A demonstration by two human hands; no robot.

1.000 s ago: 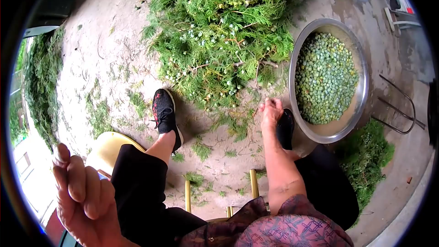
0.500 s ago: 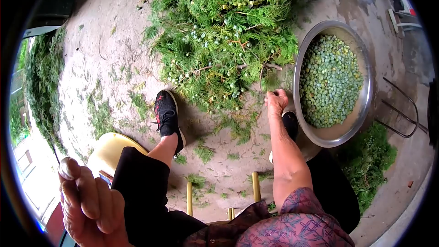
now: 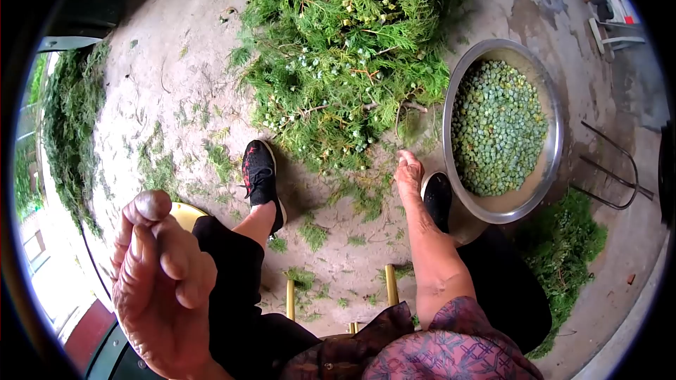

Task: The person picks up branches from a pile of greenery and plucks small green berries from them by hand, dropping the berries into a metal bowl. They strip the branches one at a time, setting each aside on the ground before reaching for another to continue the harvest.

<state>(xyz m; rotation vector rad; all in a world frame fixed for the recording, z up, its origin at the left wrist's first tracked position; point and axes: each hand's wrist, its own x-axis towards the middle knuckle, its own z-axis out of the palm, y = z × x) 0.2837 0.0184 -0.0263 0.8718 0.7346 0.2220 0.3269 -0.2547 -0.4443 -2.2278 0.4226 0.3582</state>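
My left hand (image 3: 165, 274) is raised close to the camera at the lower left. Its fingers are curled and the tips pressed together; whatever may be between them is hidden. Low over the floor, my right hand (image 3: 408, 172) has its fingers drawn together, and I cannot make out anything in them. It is between the pile of green conifer branches (image 3: 345, 63), dotted with pale cones, and the wide metal basin (image 3: 556, 127). Many small blue-green cones (image 3: 498, 127) lie in the basin.
My black shoes (image 3: 259, 169) flank loose sprigs (image 3: 313, 232) on the concrete floor. More greenery (image 3: 563, 246) lies below the basin at the right, by a bent metal rod frame (image 3: 627, 176). A yellow seat (image 3: 186, 214) is partly behind my left hand. Greenery (image 3: 70, 127) lines the left.
My left hand has risen and shifted right in view. My right hand has moved slightly left, away from the basin, and its wrist has turned. The whole view has shifted a little.
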